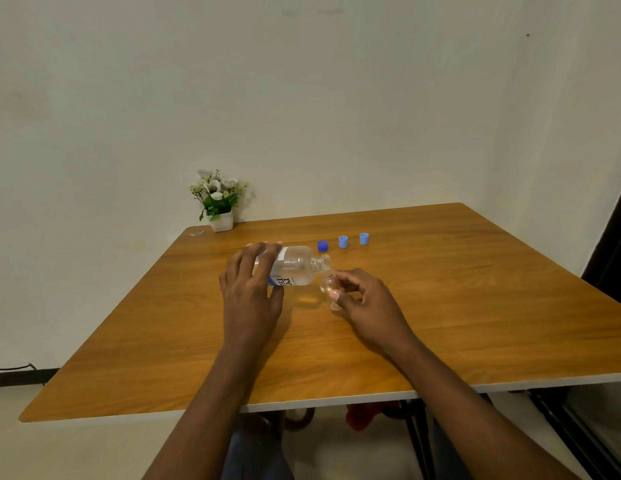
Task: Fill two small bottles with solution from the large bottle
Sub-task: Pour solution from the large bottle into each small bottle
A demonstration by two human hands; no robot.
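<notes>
The large clear plastic bottle (295,266), at frame centre, is being gripped and tipped by the left hand (250,289) so its mouth meets the small clear bottle (328,284), which the right hand (366,306) is pinching steady to catch the solution.

Single wide-angle view from head height, facing forward and down across the desk (440,306) toward the far wall (337,98). Near enough that both forearms enter from the bottom edge. Floor (77,452) visible past the near desk edge; straight lines bowed at the margins.
</notes>
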